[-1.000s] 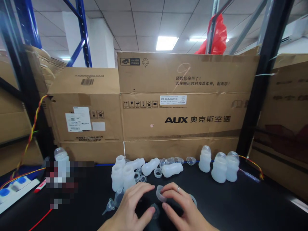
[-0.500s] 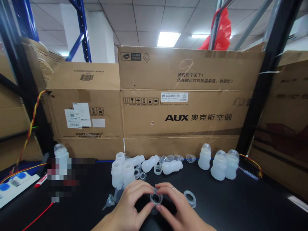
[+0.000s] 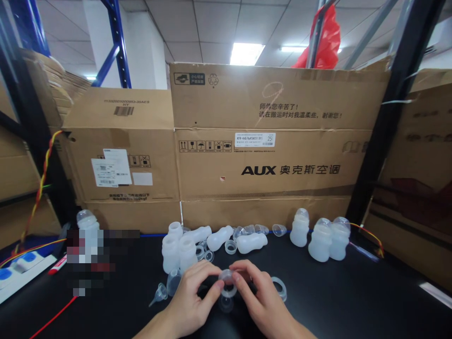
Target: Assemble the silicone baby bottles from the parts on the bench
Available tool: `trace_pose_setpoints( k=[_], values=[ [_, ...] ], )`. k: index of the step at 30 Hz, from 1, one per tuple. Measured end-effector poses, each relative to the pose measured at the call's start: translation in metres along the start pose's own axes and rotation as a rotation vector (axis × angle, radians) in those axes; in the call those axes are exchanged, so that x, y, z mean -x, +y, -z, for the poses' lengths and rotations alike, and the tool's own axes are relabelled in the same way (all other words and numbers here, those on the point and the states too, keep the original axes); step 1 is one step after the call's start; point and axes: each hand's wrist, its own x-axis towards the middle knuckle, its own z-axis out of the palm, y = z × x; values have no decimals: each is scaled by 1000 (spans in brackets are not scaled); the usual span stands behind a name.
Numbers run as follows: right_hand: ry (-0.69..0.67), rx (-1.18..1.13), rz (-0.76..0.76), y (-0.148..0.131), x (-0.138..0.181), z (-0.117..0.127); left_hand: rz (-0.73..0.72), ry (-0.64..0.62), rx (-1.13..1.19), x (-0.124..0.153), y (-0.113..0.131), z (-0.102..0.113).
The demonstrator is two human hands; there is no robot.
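Note:
A translucent bottle collar ring is pinched between the fingertips of my left hand and my right hand, close to the table's front. Below the ring shows a clear rounded piece; whether it is attached cannot be made out. Left of my left hand lie a clear cup-shaped cap and a nipple-like piece with a long thin tip. Another clear ring lies just beyond my right hand, partly hidden by it.
Several frosted baby bottles stand or lie behind my hands, among loose rings and clear caps. Capped bottles stand at the right, another at the left. Large cardboard closes the back. A power strip lies far left.
The collar ring has tipped and turned slightly between my fingers, and the clear rounded piece beneath shows more. My fingertips have shifted their grip on the ring.

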Motion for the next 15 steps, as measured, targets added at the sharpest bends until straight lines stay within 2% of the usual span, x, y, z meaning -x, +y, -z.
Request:
trace_pose_setpoints(
  k=[3,8,15],
  values=[
    [1,55,-12,2,1,0,-37,-8,-40,0,-1,0],
    [21,187,-12,11,0,-3,-58,-44,-241,0,2,-1],
    [-110,385,-9,21,0,-1,-33,-97,-412,-1,4,0]
  ],
)
